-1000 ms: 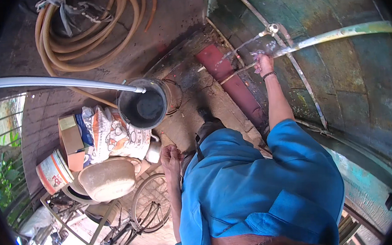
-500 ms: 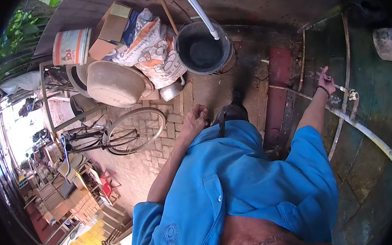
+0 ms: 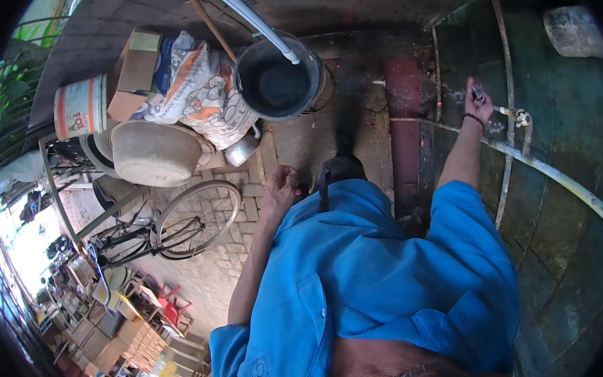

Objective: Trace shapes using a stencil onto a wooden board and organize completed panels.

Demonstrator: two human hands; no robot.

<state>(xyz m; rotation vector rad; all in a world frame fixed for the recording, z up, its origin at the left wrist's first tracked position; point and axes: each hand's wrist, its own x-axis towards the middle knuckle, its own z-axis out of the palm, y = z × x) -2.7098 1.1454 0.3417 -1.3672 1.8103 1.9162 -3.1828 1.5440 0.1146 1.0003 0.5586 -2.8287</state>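
Beside my hip, my left hand (image 3: 283, 183) hangs with its fingers curled in; whatever they may hold is hidden. My right arm reaches out to the wall at the right. There my right hand (image 3: 481, 107), with a dark bracelet at its wrist, is closed around a small dark thing too small to name. A short white pipe fitting (image 3: 522, 117) ends right next to this hand. It joins a long pale pipe (image 3: 563, 189) running along the greenish wall. Ahead of me stands a black bucket (image 3: 275, 81), with a whitish pipe (image 3: 260, 25) slanting over its mouth.
Left of the bucket lie a printed sack (image 3: 202, 90), a cardboard box (image 3: 137, 67), a white and orange pail (image 3: 81, 106), a big grey basin (image 3: 150, 154) and a metal pot (image 3: 243, 149). A bicycle wheel (image 3: 200, 218) stands on the brick floor.
The whole view has shifted, so the bucket, pipes and wall sit further left. My right hand stays at the pipe fitting, its fingers turned slightly. My left hand remains by my hip.
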